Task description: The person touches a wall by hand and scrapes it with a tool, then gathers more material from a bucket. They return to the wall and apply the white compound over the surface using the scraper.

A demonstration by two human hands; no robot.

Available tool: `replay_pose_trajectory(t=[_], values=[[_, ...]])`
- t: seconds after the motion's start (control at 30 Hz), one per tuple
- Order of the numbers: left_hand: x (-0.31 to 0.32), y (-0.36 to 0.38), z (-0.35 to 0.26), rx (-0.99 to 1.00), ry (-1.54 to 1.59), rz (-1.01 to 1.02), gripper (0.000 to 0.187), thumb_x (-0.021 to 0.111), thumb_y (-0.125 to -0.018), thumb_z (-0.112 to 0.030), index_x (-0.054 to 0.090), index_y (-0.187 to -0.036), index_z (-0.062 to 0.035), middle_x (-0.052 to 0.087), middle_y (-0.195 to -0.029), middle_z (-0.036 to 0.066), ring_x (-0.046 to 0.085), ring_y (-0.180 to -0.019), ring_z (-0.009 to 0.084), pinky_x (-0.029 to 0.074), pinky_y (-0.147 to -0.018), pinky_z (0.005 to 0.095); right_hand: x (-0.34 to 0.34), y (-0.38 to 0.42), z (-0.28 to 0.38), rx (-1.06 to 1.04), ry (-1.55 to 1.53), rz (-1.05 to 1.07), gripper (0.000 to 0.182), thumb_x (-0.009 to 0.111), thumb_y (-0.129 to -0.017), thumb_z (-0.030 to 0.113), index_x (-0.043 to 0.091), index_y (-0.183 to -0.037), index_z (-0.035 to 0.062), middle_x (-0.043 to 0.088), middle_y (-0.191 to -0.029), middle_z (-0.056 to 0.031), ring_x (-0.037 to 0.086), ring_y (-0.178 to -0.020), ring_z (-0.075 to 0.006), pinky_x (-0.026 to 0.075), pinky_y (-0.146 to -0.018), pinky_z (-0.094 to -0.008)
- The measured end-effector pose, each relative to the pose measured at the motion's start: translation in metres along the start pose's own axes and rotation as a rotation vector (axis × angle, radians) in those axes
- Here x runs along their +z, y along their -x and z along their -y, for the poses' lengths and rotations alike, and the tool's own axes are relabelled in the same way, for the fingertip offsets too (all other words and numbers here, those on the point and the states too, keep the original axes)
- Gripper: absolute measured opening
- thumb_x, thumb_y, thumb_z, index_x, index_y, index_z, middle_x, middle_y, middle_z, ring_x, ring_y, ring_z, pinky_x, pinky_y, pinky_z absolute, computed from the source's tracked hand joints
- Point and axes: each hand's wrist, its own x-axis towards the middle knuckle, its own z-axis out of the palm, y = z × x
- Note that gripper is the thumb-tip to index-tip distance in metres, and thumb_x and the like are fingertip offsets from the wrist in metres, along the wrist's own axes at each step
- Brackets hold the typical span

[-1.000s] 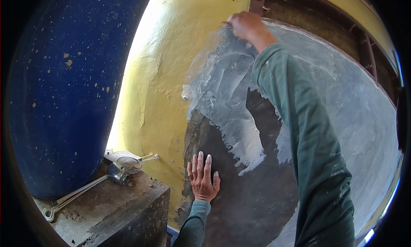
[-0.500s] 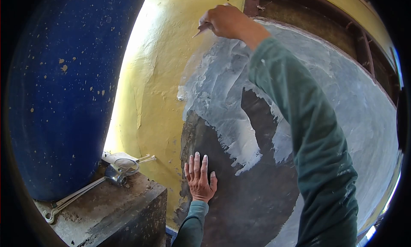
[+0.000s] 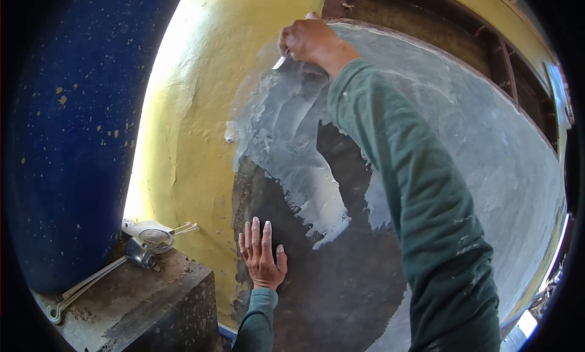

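My right hand (image 3: 312,42) is raised near the top of the wall, fingers closed round a putty knife (image 3: 280,62). Only a thin pale strip of its blade shows below the fingers; the handle is hidden in my grip. The blade is at the upper left edge of a grey-white smear of filler (image 3: 277,117). Lower down, my left hand (image 3: 263,263) lies flat with fingers up on the dark bare wall (image 3: 332,279), near its border with the yellow paint. Filler smudges mark my right sleeve.
Yellow painted wall (image 3: 201,126) runs along the left of the filler. A big blue drum (image 3: 73,145) stands on a stained concrete block (image 3: 158,297), beside a metal cup (image 3: 141,252) and white hooked rods (image 3: 91,283). Brown framed recesses (image 3: 420,20) border the top right.
My right hand has come down and slightly right across the wall with the putty knife, whose blade has turned paler. My left hand stays in place. The whole view has shifted, moving the scene left.
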Motion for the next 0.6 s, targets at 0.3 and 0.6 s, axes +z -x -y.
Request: replay_pose_trajectory(t=[0.3,0.6], values=[[0.0,-0.002,-0.001,0.026,-0.036,-0.008,0.06,0.05,-0.101,-0.029,0.049,-0.155,-0.0034,0.042,-0.164,0.022,0.034,-0.153,0.0437,0.019,-0.127,0.0581,-0.036,0.094,-0.1,0.142,-0.056,0.082,0.035,0.067,-0.078,0.002,0.084,-0.096,0.0264,0.079,-0.103,-0.004,0.073,-0.102,-0.0276,0.054,-0.094,-0.0447],[0.002,-0.001,-0.002,0.031,-0.106,-0.008,0.059,0.046,-0.104,-0.03,0.046,-0.156,-0.0023,0.04,-0.165,0.022,0.033,-0.155,0.0418,0.019,-0.128,0.0568,-0.066,0.206,-0.173,0.323,-0.059,0.159,0.046,0.06,-0.078,-0.005,0.084,-0.105,0.0226,0.079,-0.102,-0.0131,0.073,-0.097,-0.0355,0.057,-0.089,-0.0429]])
